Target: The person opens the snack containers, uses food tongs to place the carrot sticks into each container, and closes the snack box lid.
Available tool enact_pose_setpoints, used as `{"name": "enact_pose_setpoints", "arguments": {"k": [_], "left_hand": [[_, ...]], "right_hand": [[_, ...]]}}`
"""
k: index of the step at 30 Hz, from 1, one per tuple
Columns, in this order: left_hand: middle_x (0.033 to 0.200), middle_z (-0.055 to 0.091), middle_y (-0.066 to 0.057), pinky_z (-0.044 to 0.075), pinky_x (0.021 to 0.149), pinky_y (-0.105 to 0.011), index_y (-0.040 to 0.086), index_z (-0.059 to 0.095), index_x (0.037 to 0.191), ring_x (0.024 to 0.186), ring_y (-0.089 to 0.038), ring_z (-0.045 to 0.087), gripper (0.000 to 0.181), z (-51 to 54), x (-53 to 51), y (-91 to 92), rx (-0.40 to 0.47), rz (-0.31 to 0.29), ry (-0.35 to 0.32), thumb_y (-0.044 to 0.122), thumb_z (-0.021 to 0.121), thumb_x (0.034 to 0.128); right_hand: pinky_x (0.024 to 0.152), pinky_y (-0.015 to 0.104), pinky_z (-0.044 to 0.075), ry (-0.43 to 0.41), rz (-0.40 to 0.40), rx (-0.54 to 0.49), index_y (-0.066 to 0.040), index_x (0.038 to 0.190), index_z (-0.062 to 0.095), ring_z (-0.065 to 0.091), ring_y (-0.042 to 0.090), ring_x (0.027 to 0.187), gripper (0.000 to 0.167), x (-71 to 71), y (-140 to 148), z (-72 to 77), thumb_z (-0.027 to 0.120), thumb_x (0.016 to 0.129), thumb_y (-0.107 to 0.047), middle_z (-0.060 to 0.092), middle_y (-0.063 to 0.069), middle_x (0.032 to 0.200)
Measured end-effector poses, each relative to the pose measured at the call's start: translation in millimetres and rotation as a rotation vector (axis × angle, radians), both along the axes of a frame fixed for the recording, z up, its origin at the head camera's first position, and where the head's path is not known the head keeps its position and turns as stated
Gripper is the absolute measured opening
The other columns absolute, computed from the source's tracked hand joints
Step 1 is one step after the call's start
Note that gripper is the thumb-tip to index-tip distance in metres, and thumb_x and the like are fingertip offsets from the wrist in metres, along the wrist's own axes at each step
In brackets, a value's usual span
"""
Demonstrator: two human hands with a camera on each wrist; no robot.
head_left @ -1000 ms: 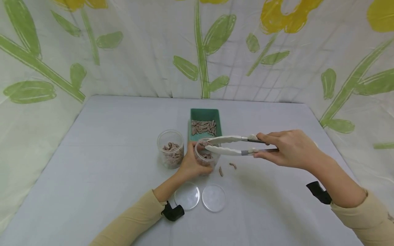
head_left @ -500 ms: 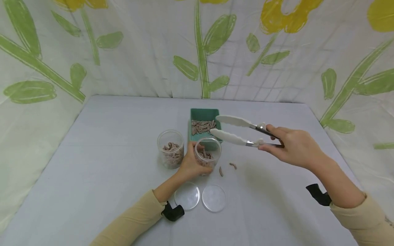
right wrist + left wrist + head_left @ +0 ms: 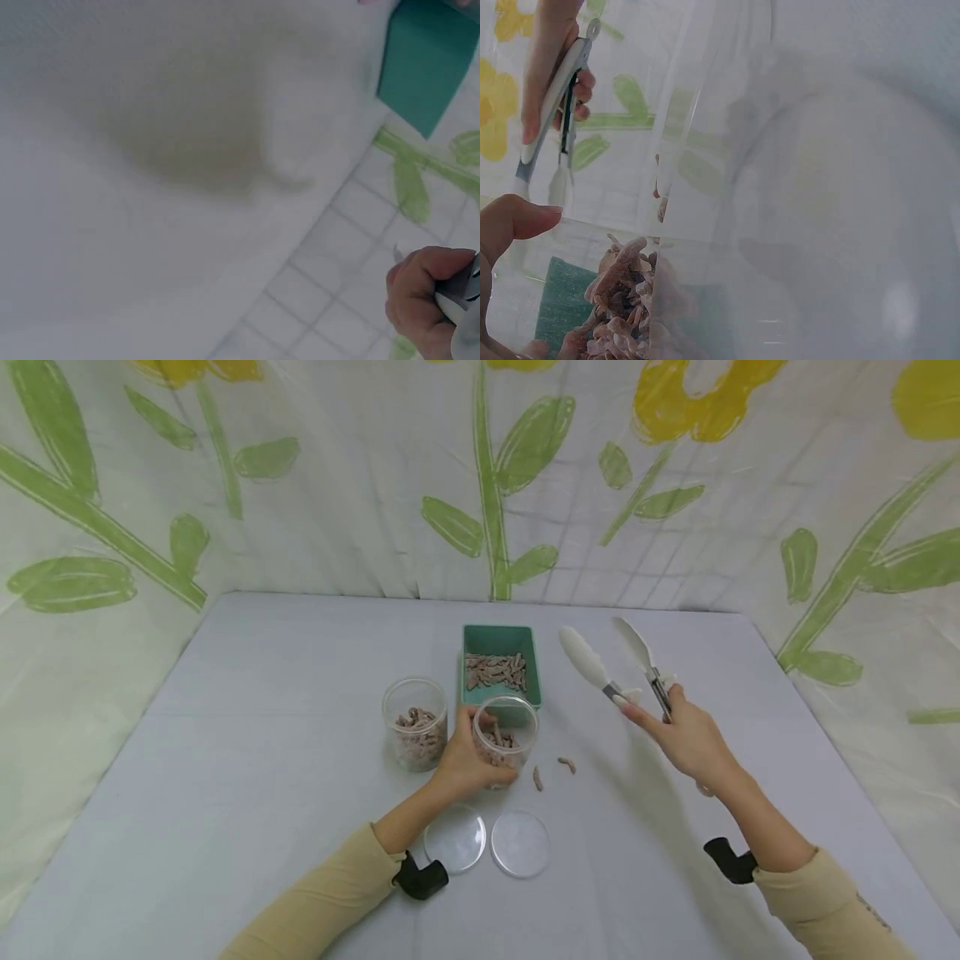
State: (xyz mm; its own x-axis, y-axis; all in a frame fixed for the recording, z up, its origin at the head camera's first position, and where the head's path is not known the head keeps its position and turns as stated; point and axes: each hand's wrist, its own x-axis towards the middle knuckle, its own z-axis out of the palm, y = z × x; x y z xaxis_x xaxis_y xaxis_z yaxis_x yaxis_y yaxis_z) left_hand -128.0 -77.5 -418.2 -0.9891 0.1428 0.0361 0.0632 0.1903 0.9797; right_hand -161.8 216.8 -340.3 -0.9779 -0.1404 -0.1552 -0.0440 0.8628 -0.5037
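My left hand grips a clear plastic jar partly filled with small brown, twisted pieces. Its thumb shows against the jar wall in the left wrist view. In my right hand is a pair of tongs with white tips, raised over the table right of the green tray. Their arms are spread, and nothing lies between the tips. A second clear jar, holding more brown pieces, stands just left of my left hand. Behind the gripped jar sits the green tray with more pieces in it.
Two loose brown pieces lie right of the gripped jar, one nearer piece and one farther piece. Two round clear lids, a left lid and a right lid, lie in front. A flowered cloth hangs behind the table.
The tongs have let brown pieces go at the held jar, then moved up and right past the tray, tips turning away and arms spreading. My left hand and its jar stay put.
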Motion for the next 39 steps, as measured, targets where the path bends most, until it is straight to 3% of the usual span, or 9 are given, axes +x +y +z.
{"name": "enact_pose_setpoints", "arguments": {"k": [3,7,18,26,34,39], "left_hand": [[0.127,0.05,-0.017,0.039,0.103,-0.049,0.005,0.034,0.123,0.119,-0.036,0.05,0.078,-0.5,-0.1,-0.5,0.003,0.003,0.0,-0.006,0.082,0.0621],[0.127,0.05,-0.018,0.039,0.102,-0.049,0.004,0.034,0.123,0.119,-0.036,0.05,0.078,-1.3,-0.1,-0.6,0.01,0.004,0.004,-0.006,0.082,0.0623],[0.126,0.051,-0.019,0.039,0.102,-0.047,0.004,0.034,0.121,0.118,-0.036,0.05,0.078,-1.8,-0.4,-0.3,0.008,0.015,0.012,-0.006,0.082,0.0606],[0.125,0.052,-0.018,0.039,0.101,-0.046,0.005,0.036,0.119,0.116,-0.035,0.051,0.077,-4.6,-1.0,2.0,0.006,0.031,0.027,-0.005,0.082,0.0591],[0.126,0.052,-0.019,0.039,0.101,-0.047,0.005,0.036,0.12,0.117,-0.036,0.051,0.076,-4.6,-0.9,1.8,0.006,0.025,0.02,-0.005,0.082,0.0597],[0.125,0.052,-0.02,0.04,0.1,-0.047,0.005,0.036,0.119,0.116,-0.036,0.051,0.076,-4.3,-1.3,1.6,0.003,0.025,0.027,-0.005,0.082,0.0596]], "right_hand": [[0.068,0.042,0.048,-0.079,-0.028,-0.012,0.021,0.144,0.003,0.056,0.038,0.089,0.106,-2.2,-5,-15.8,0.043,0.094,-0.063,0.05,0.041,0.116],[0.077,0.049,0.049,-0.151,-0.046,-0.013,0.023,0.143,0.0,0.054,0.045,0.105,0.112,-2.6,-17,-31.6,0.044,0.092,-0.067,0.034,0.047,0.134],[0.081,0.054,0.049,-0.148,-0.066,-0.013,0.028,0.138,0.007,0.056,0.05,0.103,0.101,-12.2,-44,-45.3,0.055,0.094,-0.05,0.045,0.048,0.12],[0.091,0.058,0.045,-0.148,-0.074,0.003,0.028,0.138,0.005,0.046,0.056,0.116,0.099,-19.4,-55,-53.1,0.056,0.095,-0.045,0.035,0.051,0.129],[0.083,0.054,0.049,-0.135,-0.079,-0.016,0.029,0.138,0.006,0.054,0.051,0.107,0.098,-23.0,-58,-56.6,0.061,0.093,-0.039,0.038,0.051,0.126],[0.074,0.05,0.052,-0.125,-0.099,-0.034,0.024,0.132,0.023,0.059,0.045,0.094,0.087,-25.0,-62,-57.8,0.064,0.09,-0.041,0.049,0.045,0.114]]}}
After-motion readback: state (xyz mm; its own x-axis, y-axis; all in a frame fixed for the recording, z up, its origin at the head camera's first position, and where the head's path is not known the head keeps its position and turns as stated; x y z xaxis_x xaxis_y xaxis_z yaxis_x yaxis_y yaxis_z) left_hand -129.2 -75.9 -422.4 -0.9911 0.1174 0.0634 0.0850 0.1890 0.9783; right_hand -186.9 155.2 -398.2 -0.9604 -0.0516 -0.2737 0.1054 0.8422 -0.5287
